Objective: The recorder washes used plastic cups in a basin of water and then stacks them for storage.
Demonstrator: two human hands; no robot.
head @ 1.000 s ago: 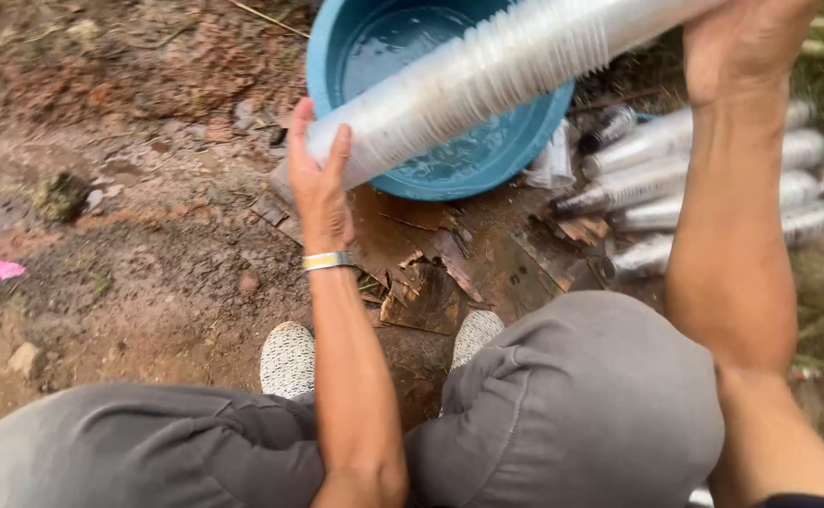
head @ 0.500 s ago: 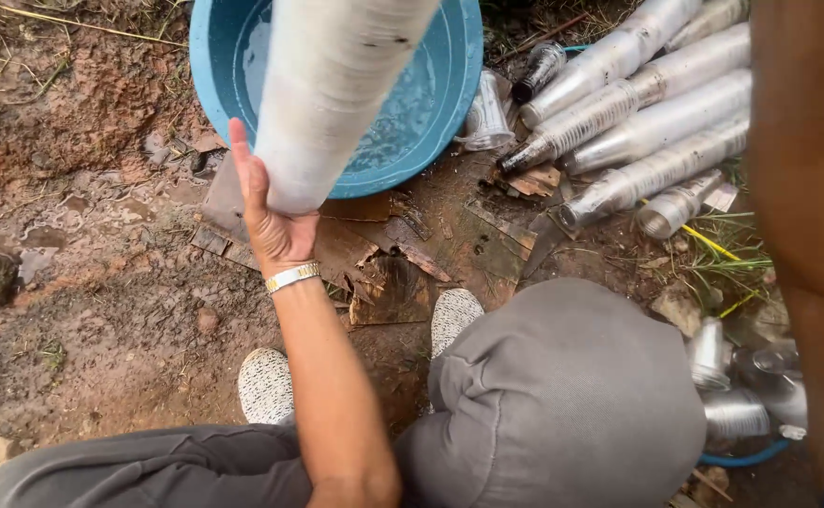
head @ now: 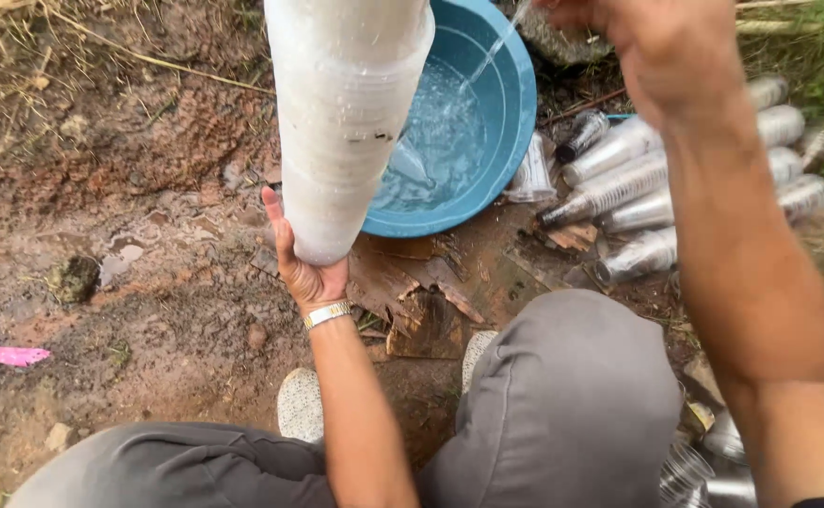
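Observation:
My left hand cups the bottom end of a tall stack of clear plastic cups, which stands nearly upright in front of me. My right hand is raised at the top right, over the far rim of a blue basin holding water. A thin stream of water runs down from beside that hand into the basin. What the right hand grips is hidden.
Several long stacks of clear cups lie on the ground right of the basin. Broken wood boards lie in front of my shoes. Muddy soil surrounds me, with a pink scrap at left and more cups by my right knee.
The cup stack has gone from slanted across the basin to nearly upright. My right hand has come back into view at the top, and water now streams into the basin.

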